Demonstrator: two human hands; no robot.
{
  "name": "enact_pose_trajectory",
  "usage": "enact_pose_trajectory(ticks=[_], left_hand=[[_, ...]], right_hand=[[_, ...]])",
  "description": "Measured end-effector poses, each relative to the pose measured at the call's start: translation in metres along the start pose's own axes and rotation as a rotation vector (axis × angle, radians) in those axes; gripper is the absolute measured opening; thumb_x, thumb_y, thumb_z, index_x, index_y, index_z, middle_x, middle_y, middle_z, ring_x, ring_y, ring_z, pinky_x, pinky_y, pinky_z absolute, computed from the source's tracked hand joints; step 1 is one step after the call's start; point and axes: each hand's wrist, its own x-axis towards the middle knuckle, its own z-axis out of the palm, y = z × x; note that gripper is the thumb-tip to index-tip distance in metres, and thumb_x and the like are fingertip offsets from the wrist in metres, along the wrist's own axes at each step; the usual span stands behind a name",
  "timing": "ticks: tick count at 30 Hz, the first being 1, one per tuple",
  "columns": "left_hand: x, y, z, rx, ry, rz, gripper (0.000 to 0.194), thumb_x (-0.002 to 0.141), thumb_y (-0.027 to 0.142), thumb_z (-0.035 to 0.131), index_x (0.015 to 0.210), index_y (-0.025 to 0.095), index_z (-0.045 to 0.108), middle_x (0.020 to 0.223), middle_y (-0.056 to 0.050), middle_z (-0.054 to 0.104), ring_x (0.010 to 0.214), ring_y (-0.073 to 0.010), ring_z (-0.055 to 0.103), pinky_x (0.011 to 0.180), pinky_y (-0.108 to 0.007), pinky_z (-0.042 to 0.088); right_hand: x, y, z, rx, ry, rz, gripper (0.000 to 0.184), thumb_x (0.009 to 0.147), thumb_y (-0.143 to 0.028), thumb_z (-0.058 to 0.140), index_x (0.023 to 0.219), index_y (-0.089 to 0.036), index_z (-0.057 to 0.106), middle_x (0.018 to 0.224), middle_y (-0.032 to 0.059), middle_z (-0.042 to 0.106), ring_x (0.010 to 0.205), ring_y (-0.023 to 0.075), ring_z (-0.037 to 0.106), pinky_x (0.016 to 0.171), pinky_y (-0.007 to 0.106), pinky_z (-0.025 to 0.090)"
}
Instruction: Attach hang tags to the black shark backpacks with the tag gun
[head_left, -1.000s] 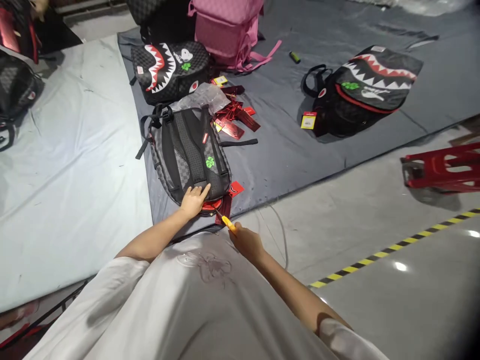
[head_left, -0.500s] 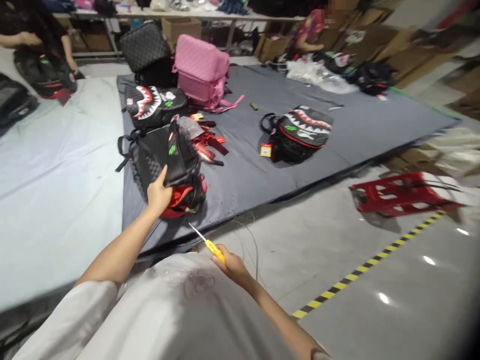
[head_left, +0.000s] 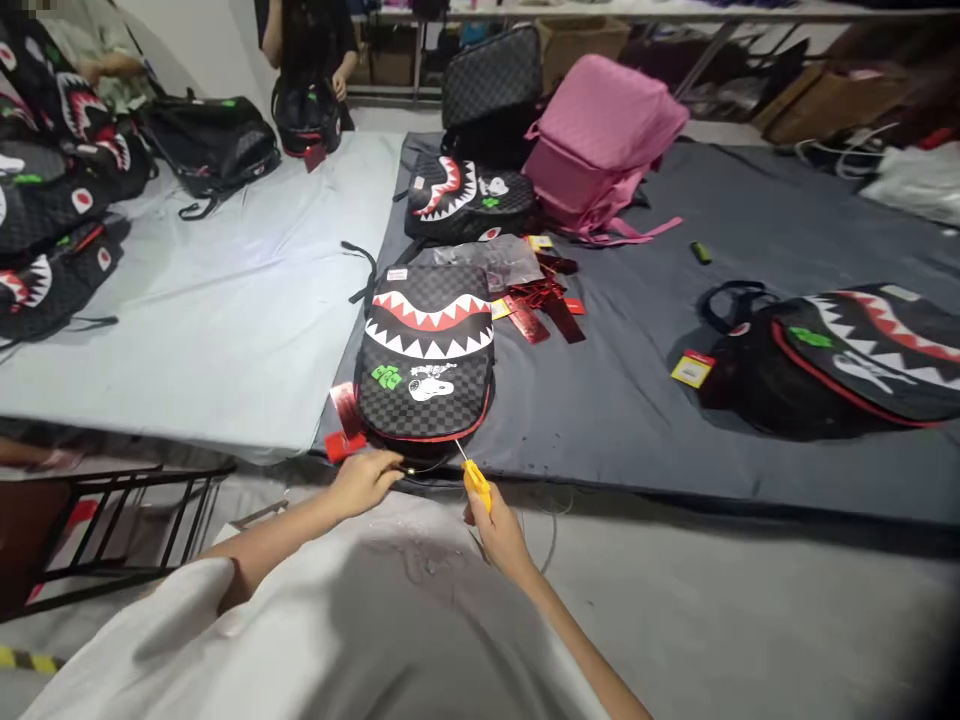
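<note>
A black checkered backpack point(head_left: 427, 350) with a shark-mouth print lies front side up at the table's near edge. My right hand point(head_left: 496, 530) is wrapped round the yellow handle of a screwdriver point(head_left: 478, 485), its thin metal shaft pointing at the backpack's red-edged bottom. Just left of it, my left hand point(head_left: 366, 482) is closed at the table edge, below the backpack. A thin dark cord with a small shiny bit lies by its fingertips; what the fingers pinch is hidden. Red tags point(head_left: 345, 420) stick out at the backpack's lower left side.
Beyond the backpack lie red tags point(head_left: 531, 318) and a clear plastic bag point(head_left: 487, 262). Another shark backpack point(head_left: 472, 195), a pink backpack point(head_left: 600, 130) and one at right point(head_left: 862, 350) rest on the grey cloth point(head_left: 600, 420). More backpacks fill the left; a person stands at the far side.
The backpack has been turned so its shark print faces up. My left hand has moved off its side to below its bottom edge. The screwdriver is nearer the backpack; the view has swung left.
</note>
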Motion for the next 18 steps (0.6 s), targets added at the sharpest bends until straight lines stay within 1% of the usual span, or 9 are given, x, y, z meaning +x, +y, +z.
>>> enact_pose_trajectory(ticks=[2,3,4,6,8,10,13,15,18], left_hand=[[0.005,-0.005,-0.009,0.109,0.09,0.098,0.066,0.084,0.042,0.067,0.146,0.028,0.047,0.155,-0.008,0.043,0.145,-0.0324,0.036,0.118,-0.052,0.032],[0.015,-0.007,-0.013,0.193,0.116,0.149,0.079,0.079,0.038,0.073,0.15,0.026,0.041,0.16,-0.009,0.033,0.149,-0.0343,0.026,0.121,-0.055,0.025],[0.028,-0.008,-0.018,0.272,0.134,0.187,0.082,0.075,0.031,0.075,0.149,0.024,0.042,0.16,-0.009,0.034,0.149,-0.035,0.026,0.12,-0.056,0.025],[0.06,-0.008,-0.031,0.365,0.185,0.189,0.065,0.076,0.013,0.066,0.139,0.019,0.054,0.145,-0.009,0.055,0.137,-0.031,0.048,0.114,-0.049,0.038],[0.092,-0.003,-0.053,0.354,0.27,0.126,0.055,0.078,0.002,0.052,0.13,0.018,0.063,0.129,-0.006,0.068,0.12,-0.0239,0.063,0.104,-0.039,0.048],[0.118,0.005,-0.081,0.347,0.388,0.127,0.053,0.079,0.003,0.049,0.127,0.018,0.065,0.125,-0.006,0.07,0.115,-0.0229,0.066,0.098,-0.035,0.051],[0.141,0.018,-0.118,0.375,0.52,0.276,0.045,0.077,0.009,0.054,0.117,0.021,0.069,0.115,-0.005,0.074,0.106,-0.0227,0.069,0.088,-0.032,0.053],[0.147,0.029,-0.126,0.435,0.49,0.399,0.035,0.076,0.011,0.055,0.106,0.02,0.071,0.103,-0.005,0.076,0.094,-0.0212,0.071,0.077,-0.029,0.052],[0.149,0.052,-0.107,0.539,0.367,0.604,0.015,0.078,0.019,0.054,0.084,0.019,0.068,0.079,-0.003,0.074,0.074,-0.0178,0.069,0.06,-0.027,0.045]], right_hand=[[0.007,0.0,0.007,0.032,-0.022,-0.018,0.054,0.094,-0.059,0.034,0.124,-0.019,0.055,0.077,0.003,0.07,0.073,0.0231,0.067,0.072,0.033,0.048],[0.01,-0.001,0.01,0.043,-0.026,-0.031,0.053,0.094,-0.058,0.035,0.124,-0.019,0.056,0.077,0.0029,0.07,0.073,0.0227,0.067,0.071,0.032,0.048],[0.012,-0.001,0.013,0.05,-0.024,-0.046,0.053,0.094,-0.058,0.035,0.123,-0.019,0.056,0.077,0.0028,0.07,0.073,0.0222,0.067,0.071,0.032,0.048],[0.012,-0.002,0.017,0.061,-0.007,-0.08,0.052,0.093,-0.058,0.036,0.121,-0.018,0.057,0.076,0.0026,0.069,0.071,0.0212,0.067,0.07,0.031,0.048],[0.007,-0.001,0.019,0.091,0.066,-0.111,0.052,0.093,-0.058,0.036,0.117,-0.017,0.057,0.072,0.0022,0.067,0.067,0.0201,0.065,0.069,0.03,0.048],[0.0,-0.001,0.017,0.129,0.197,-0.119,0.054,0.093,-0.059,0.033,0.114,-0.014,0.055,0.067,0.0018,0.063,0.062,0.0194,0.061,0.065,0.03,0.047],[-0.001,-0.012,0.004,0.074,0.354,-0.086,0.058,0.093,-0.061,0.032,0.115,-0.012,0.054,0.068,0.0047,0.064,0.061,0.0209,0.061,0.062,0.031,0.047],[0.012,-0.03,-0.008,-0.047,0.327,-0.069,0.061,0.093,-0.061,0.03,0.118,-0.012,0.055,0.075,0.0088,0.068,0.066,0.0233,0.065,0.061,0.032,0.047],[0.053,-0.068,-0.025,-0.351,0.177,-0.04,0.054,0.097,-0.053,0.029,0.111,-0.012,0.06,0.077,0.0122,0.07,0.07,0.0252,0.068,0.058,0.031,0.046]])
